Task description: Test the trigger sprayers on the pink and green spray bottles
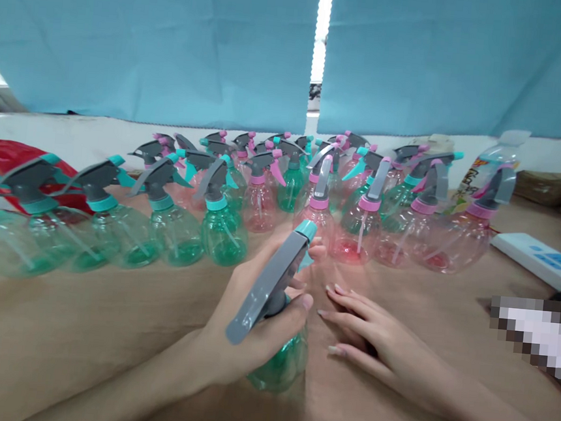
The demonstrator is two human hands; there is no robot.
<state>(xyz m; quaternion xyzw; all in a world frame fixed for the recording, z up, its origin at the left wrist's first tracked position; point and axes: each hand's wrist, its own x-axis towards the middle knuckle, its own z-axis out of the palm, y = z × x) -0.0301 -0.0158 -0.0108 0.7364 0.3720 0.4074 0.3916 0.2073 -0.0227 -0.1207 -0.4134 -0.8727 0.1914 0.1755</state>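
Observation:
My left hand [246, 319] is wrapped round the neck of a green spray bottle [281, 364] with a grey trigger head [268, 288] and a teal nozzle tip. The bottle stands tilted on the brown table [79, 324] near the front middle. My right hand [372, 340] lies flat on the table just right of the bottle, fingers stretched out and pointing left, holding nothing.
Several green spray bottles [222, 231] stand in a row at the left, several pink ones [361, 237] at the middle and right. A red bag [1, 150] lies far left. A white power strip [541, 259] and a clear drink bottle [490, 167] are at the right. Blue curtains hang behind.

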